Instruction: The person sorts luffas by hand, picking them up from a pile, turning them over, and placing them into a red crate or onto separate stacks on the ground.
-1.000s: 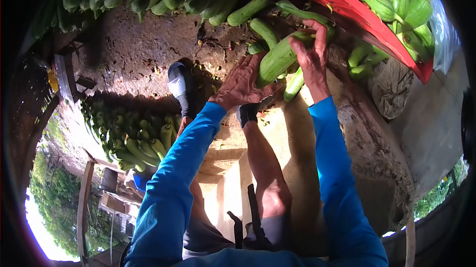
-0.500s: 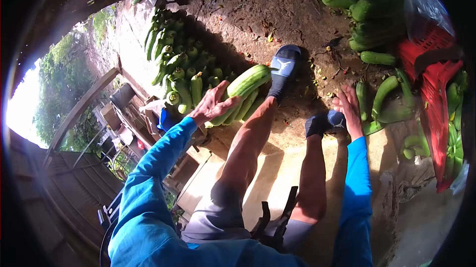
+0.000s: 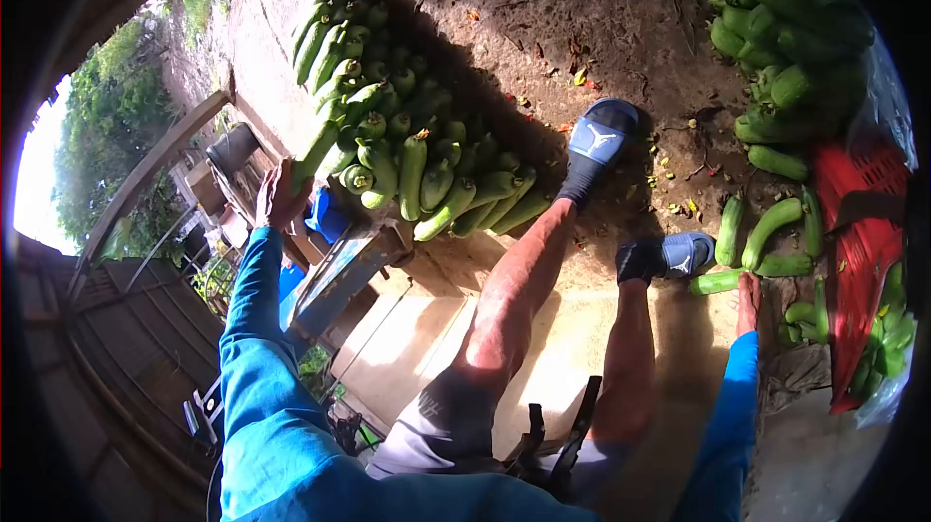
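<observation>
My left hand (image 3: 276, 197) is closed around the lower end of a long green gourd (image 3: 317, 146), at the left edge of a large pile of similar gourds (image 3: 383, 168). That gourd stands tilted against the pile's side. On the right, my right hand (image 3: 749, 301) is low by the ground, between a pale green gourd (image 3: 716, 282) and a darker gourd (image 3: 786, 265). It appears to touch them, but its fingers are seen edge-on and partly hidden. A curved gourd (image 3: 771, 231) and a short upright one (image 3: 729, 229) lie just beyond it.
My sandalled feet (image 3: 603, 134) stand between the two heaps. More gourds (image 3: 790, 37) are heaped at the upper right, above a red crate or sack (image 3: 853, 260) with clear plastic. A wooden bench (image 3: 339, 280) and a blue object (image 3: 327, 217) stand at the left.
My left hand has carried its gourd leftward, from above my leg to the pile's left edge. My right hand has moved down and right to the loose gourds. The view has shifted.
</observation>
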`<state>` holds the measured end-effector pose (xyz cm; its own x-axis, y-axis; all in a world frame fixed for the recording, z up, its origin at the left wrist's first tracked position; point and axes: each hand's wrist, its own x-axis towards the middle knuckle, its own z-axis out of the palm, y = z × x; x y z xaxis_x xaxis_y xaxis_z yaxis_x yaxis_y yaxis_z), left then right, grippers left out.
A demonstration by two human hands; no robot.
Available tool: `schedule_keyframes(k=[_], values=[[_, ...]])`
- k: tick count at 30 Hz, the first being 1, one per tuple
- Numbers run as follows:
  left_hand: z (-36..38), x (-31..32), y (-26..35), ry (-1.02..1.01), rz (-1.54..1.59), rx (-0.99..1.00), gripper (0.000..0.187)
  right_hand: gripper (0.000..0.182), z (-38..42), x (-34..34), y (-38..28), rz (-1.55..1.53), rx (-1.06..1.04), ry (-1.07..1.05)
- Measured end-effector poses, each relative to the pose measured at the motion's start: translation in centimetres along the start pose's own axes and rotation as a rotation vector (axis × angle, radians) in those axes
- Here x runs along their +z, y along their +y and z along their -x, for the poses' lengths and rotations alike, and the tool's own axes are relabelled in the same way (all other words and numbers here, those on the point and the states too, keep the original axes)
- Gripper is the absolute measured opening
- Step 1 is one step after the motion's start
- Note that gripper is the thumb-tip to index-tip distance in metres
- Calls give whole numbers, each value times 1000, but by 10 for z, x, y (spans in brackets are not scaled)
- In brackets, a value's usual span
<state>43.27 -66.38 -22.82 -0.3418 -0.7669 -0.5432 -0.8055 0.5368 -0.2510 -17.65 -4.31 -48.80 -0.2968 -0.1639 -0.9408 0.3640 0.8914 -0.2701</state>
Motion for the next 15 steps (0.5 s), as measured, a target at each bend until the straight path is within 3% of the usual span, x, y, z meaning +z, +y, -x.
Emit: schedule_keyframes(k=[2,4,5,6,8,10,11,12,13,14,15], values=[[-13,15,-4,-60,-132,18,38,59,-4,-5,6,13,54,61],[-17,48,-25,49,-280,100,48,59,-12,-13,19,44,59,75],[-27,45,-9,-53,-241,-25,49,56,-14,-16,23,8,47,68],[-30,65,-28,0,-187,44,49,53,-15,-13,27,-51,-26,103],[-38,72,-22,-134,-171,-134,53,46,-26,-10,33,1,-98,219],[-43,73,-34,-112,-208,-84,54,49,-42,-3,33,173,-188,319],[-46,76,-41,-64,-212,-59,53,54,-45,7,25,-12,-257,347],[-50,69,-35,-29,-156,-61,51,57,-51,6,24,184,-357,354],[-59,57,-23,3,-102,-66,48,61,-39,7,-11,183,-253,258],[-65,41,14,42,112,-247,44,63,-46,9,-4,338,-229,414],[-66,13,54,122,75,-97,38,66,-57,13,5,492,-198,562]])
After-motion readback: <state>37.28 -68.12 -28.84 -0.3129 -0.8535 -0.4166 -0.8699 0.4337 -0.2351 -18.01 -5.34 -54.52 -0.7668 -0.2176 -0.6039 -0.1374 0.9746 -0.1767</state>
